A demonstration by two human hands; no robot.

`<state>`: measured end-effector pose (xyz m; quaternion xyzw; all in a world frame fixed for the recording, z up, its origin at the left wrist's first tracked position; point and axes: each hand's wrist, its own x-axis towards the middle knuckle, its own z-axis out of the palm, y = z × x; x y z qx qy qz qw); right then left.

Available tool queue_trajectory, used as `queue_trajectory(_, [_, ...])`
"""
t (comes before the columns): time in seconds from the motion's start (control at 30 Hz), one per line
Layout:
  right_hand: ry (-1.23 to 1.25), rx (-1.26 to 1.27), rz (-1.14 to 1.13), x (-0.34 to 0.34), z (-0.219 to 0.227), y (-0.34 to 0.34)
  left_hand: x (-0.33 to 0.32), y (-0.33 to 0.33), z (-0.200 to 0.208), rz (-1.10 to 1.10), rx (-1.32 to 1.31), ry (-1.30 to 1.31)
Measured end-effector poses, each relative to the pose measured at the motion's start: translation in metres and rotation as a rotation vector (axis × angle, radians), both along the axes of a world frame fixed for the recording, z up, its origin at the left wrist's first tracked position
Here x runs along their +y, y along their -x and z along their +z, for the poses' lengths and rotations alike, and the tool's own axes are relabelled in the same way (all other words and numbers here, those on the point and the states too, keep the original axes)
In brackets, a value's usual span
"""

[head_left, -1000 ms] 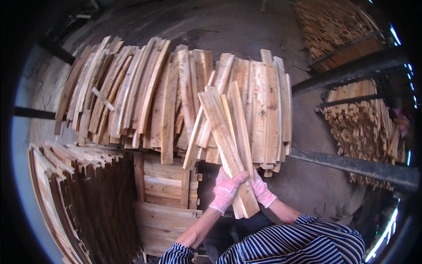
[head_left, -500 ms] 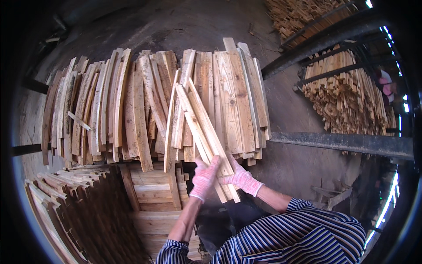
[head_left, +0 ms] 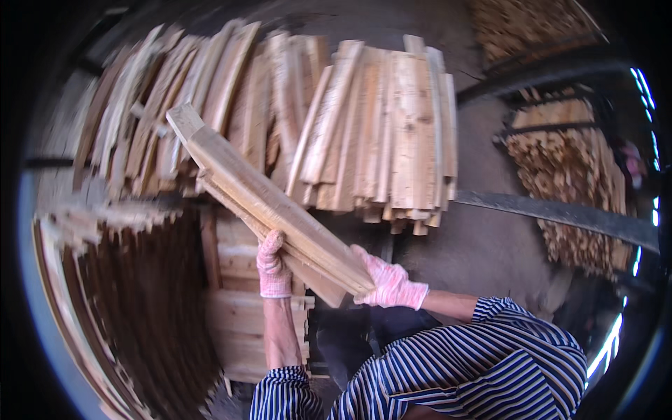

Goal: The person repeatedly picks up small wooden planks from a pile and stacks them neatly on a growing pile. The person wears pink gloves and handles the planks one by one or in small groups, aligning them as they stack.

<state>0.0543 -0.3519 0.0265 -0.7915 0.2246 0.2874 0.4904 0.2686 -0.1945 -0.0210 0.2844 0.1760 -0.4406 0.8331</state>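
Observation:
A small bundle of wooden slats (head_left: 262, 192) slants across the view, its far end up at the left and its near end close to my body. My left hand (head_left: 273, 264), in a pink-and-white knit glove, grips the bundle's left edge from below, thumb on top. Gloved alike, my right hand (head_left: 389, 281) closes round the near right end of the same slats. Some of its fingers are hidden behind the wood. Beyond the bundle lies a wide row of loose wooden slats (head_left: 406, 133), side by side and partly overlapping.
Stacked slats (head_left: 147, 301) stand at the lower left, beside a pile of boards (head_left: 255, 315). Dark metal bars (head_left: 560, 213) run along the right. Behind them are more wood stacks (head_left: 560, 161) and, blurred at the far right, a person (head_left: 632, 164).
The held slats have swung leftward from a steep slant to a flatter one, and the bundle looks thicker. My left hand has moved left. The whole view has shifted and blurred.

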Motion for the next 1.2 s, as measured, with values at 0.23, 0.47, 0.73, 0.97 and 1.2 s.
queue_trajectory(0.23, [-0.334,-0.236,-0.115,0.096,-0.092,-0.081,0.108,0.065,-0.054,0.266,0.0,-0.051])
queue_trajectory(0.47, [-0.193,0.104,0.426,0.192,-0.151,-0.034,0.249,0.168,-0.183,0.563,0.259,-0.263])
queue_trajectory(0.73, [-0.048,-0.071,0.395,0.272,-0.295,-0.054,0.32,0.201,-0.258,0.646,0.34,-0.389])
queue_trajectory(0.97, [0.143,-0.42,0.439,0.37,-0.418,-0.123,0.393,0.223,-0.313,0.633,0.296,-0.461])
queue_trajectory(1.2, [0.207,-0.479,0.71,0.371,-0.401,-0.108,0.39,0.191,-0.3,0.822,0.327,-0.482])
